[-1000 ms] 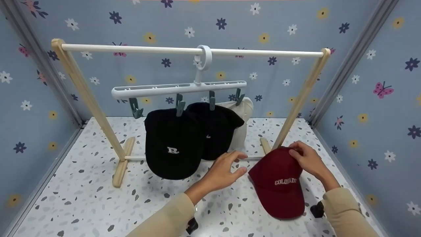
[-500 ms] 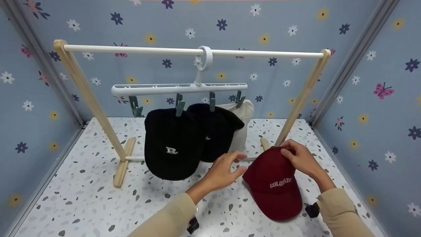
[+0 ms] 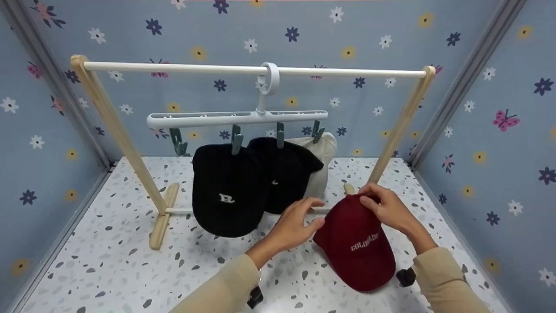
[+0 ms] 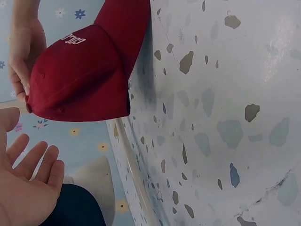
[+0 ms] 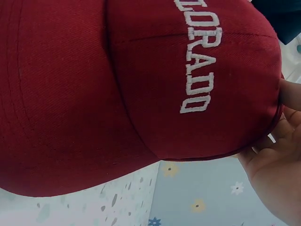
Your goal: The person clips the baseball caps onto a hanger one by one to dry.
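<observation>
A dark red baseball cap [image 3: 354,243] with white COLORADO lettering hangs brim down from my right hand [image 3: 385,208], whose thumb and fingers pinch its crown edge. The right wrist view shows the same cap [image 5: 188,89] close up, the right hand [image 5: 277,155] at its edge. My left hand [image 3: 293,226] is held with loosely bent fingers just left of the cap, holding nothing. Palm and fingers of the left hand [image 4: 33,174] show in the left wrist view. Behind it, a black cap with a white R [image 3: 228,191], another black cap [image 3: 289,174] and a cream cap [image 3: 321,161] hang clipped.
A wooden rack with a white rod [image 3: 182,68] carries a pale clip hanger [image 3: 217,118]. At its left end a green clip [image 3: 178,142] hangs with nothing in it. Flowered panels [image 3: 312,34] enclose the speckled white tabletop [image 3: 108,261] at the back and sides.
My right hand has carried the red cap leftward, close to the left hand, tilting it slightly. The left hand has hardly moved.
</observation>
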The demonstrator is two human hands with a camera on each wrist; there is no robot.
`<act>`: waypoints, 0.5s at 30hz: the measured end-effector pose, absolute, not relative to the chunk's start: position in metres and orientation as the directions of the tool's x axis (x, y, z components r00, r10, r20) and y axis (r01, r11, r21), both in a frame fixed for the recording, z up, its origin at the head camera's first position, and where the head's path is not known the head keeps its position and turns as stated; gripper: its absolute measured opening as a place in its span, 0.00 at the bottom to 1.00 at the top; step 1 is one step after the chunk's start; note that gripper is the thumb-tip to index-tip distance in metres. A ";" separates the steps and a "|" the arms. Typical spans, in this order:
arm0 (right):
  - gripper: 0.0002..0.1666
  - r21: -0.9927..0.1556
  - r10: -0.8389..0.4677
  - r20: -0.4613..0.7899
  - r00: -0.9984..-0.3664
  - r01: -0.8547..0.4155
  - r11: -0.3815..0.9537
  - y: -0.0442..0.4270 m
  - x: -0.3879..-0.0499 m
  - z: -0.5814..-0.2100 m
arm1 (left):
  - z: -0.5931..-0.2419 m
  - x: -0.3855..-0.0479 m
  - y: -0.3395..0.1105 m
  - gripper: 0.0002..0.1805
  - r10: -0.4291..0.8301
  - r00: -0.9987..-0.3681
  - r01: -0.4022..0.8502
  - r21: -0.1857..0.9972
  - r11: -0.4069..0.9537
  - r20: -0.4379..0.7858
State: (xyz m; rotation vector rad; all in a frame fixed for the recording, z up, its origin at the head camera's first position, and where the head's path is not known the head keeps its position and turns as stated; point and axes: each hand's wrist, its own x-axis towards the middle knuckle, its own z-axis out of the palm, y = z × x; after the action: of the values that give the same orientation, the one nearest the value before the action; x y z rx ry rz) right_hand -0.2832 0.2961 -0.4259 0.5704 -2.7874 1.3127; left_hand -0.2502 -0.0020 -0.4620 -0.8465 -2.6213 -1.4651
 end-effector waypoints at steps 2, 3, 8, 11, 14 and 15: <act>0.07 -0.748 -0.333 0.161 -0.929 -0.335 0.573 0.293 -0.282 -0.425 | -0.462 -0.250 -0.003 0.21 0.448 -0.851 0.468 0.782 0.412 0.273; 0.07 -0.749 -0.338 0.164 -0.927 -0.340 0.569 0.292 -0.282 -0.425 | -0.463 -0.250 -0.003 0.21 0.448 -0.849 0.472 0.780 0.410 0.278; 0.07 -0.756 -0.368 0.169 -0.914 -0.360 0.547 0.284 -0.282 -0.421 | -0.463 -0.251 -0.003 0.20 0.444 -0.851 0.466 0.792 0.395 0.279; 0.07 -0.761 -0.380 0.170 -0.909 -0.366 0.536 0.280 -0.281 -0.419 | -0.463 -0.252 -0.002 0.20 0.449 -0.850 0.463 0.799 0.384 0.277; 0.06 -0.767 -0.386 0.174 -0.906 -0.371 0.524 0.278 -0.279 -0.418 | -0.463 -0.252 -0.001 0.20 0.458 -0.842 0.471 0.800 0.372 0.283; 0.06 -0.769 -0.390 0.174 -0.904 -0.372 0.520 0.277 -0.279 -0.418 | -0.463 -0.252 -0.001 0.20 0.459 -0.842 0.472 0.800 0.370 0.284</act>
State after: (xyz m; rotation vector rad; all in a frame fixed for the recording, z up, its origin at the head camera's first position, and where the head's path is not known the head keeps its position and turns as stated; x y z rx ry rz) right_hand -0.2786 0.2766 -0.4175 0.6915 -2.7565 1.3868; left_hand -0.2522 -0.0008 -0.4631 -0.8794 -2.5887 -1.5196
